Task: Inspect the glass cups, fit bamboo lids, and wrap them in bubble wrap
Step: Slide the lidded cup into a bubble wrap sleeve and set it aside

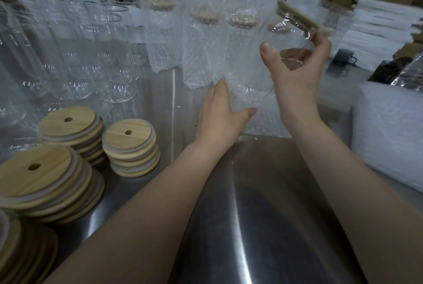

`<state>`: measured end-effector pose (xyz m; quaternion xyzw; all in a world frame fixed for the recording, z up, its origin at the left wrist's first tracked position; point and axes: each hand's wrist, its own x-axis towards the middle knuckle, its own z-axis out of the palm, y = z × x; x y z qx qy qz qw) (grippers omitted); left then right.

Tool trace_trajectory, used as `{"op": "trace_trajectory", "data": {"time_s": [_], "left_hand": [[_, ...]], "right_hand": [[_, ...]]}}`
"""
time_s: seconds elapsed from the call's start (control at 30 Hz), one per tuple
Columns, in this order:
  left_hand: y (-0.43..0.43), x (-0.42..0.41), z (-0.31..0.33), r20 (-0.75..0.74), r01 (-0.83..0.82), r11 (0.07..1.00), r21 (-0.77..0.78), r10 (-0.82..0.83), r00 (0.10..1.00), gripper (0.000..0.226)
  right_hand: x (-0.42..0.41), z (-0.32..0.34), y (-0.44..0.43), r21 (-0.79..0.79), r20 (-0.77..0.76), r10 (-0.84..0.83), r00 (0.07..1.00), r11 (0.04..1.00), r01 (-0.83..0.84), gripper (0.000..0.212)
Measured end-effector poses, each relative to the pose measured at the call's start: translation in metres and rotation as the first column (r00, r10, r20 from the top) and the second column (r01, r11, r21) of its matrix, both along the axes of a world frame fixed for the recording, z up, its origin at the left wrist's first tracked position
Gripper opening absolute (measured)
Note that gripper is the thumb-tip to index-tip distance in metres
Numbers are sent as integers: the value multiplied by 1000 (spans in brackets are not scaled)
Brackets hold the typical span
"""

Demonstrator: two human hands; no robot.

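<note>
The bubble wrap (258, 121) lay on the surface (251, 192) just ahead of the left hand (219, 116), which pinched its lifted edge. Just above it the right hand (297, 73) gripped the glass cup (288, 38), tilted, with its bamboo lid (297, 16) pointing up and rightward.

Tan, grained bamboo lids (119, 133) with white rims; clear glass cups (77, 73); translucent white, dimpled bubble wrap (263, 121); grey metallic surface (251, 203); dark grey mug (343, 57).
</note>
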<state>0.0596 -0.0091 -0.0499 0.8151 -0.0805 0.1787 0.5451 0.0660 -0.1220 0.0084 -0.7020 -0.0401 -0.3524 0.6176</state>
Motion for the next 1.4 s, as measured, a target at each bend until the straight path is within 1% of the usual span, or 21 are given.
{"op": "trace_trajectory", "data": {"time_s": [0.07,0.13,0.23,0.37,0.5,0.6,0.7,0.8,0.87,0.93,1.0,1.07,1.13,1.17,1.2,1.27,1.33,1.4], "left_hand": [[0,-3,1,-7,16,999,-30,-16,1000,91],[-1,-5,1,8,41,998,-42,-41,999,100],[-2,-8,4,61,77,993,-89,-71,996,98],[-3,-12,9,112,97,974,-204,-76,991,93],[-1,-12,11,167,73,955,-289,-25,986,90],[1,-10,12,216,49,952,-301,18,976,96],[0,-9,14,203,77,965,-250,-25,979,116],[1,-7,11,125,57,996,-73,-47,991,137],[2,-4,9,46,34,999,16,-35,998,140],[1,-3,6,0,31,999,36,-31,1000,131],[0,-2,4,10,44,999,-8,-44,999,112],[1,-5,5,27,90,993,-77,-88,996,100],[0,-7,6,28,124,985,-124,-121,992,98],[0,-8,7,34,133,981,-140,-129,991,97],[-1,-10,8,45,142,978,-152,-136,990,96],[-2,-14,11,60,156,973,-167,-148,987,93],[-3,-17,14,68,160,966,-204,-150,986,87],[-2,-17,17,77,160,952,-260,-144,987,78]], "right_hand": [[-2,2,0,-13,23,2,1000,1000,-2,76],[-4,5,1,-31,40,-3,999,1000,4,76],[-6,7,3,-52,57,10,998,999,-7,76],[-9,5,7,-115,59,49,997,992,-42,78],[-10,2,12,-182,85,112,990,979,-95,80],[-11,1,14,-212,85,130,988,971,-109,80],[-13,4,12,-160,100,122,987,982,-105,80],[-14,8,8,-87,154,104,983,992,-92,74],[-15,11,5,-31,183,95,979,995,-91,69],[-15,13,3,-1,199,98,975,995,-100,63],[-16,14,4,-6,205,113,972,993,-114,64],[-17,16,6,-24,220,121,968,993,-119,77],[-17,18,6,-75,256,113,960,992,-97,94],[-16,18,5,-117,280,108,954,990,-77,96],[-15,18,3,-159,299,106,948,985,-60,95],[-15,18,2,-217,308,114,945,975,-47,85],[-16,17,1,-249,307,129,943,967,-51,74],[-16,17,1,-269,294,139,946,961,-58,68]]}}
